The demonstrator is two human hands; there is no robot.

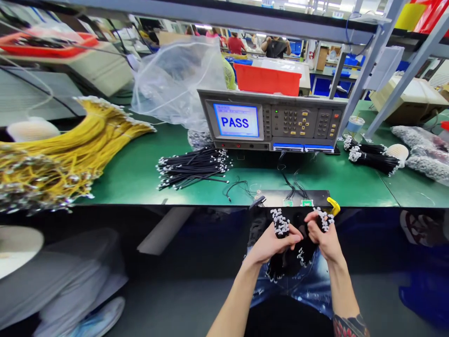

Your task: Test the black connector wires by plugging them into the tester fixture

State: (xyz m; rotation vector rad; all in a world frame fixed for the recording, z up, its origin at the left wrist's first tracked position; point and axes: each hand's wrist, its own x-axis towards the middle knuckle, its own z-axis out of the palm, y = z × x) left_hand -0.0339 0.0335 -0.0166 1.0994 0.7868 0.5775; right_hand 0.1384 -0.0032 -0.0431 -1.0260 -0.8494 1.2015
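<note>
My left hand (271,243) is wrapped round a bundle of short black cables (280,222) whose white connector ends stick up above the fingers. A second bundle of black cables (325,220) with white ends is gripped in my right hand (322,236). Both hands are close together over the lap, just in front of the table's edge. Beyond them lies a test fixture (273,197) with small green connector boards (307,202). Behind that stands a tester (298,124) whose screen (236,121) reads PASS.
A pile of black cables (192,166) and a large heap of yellow cables (70,150) lie on the green table (126,182). More black bundles (375,157) are at right. A metal shelf post (372,70) rises there. A person's leg (80,276) shows at lower left.
</note>
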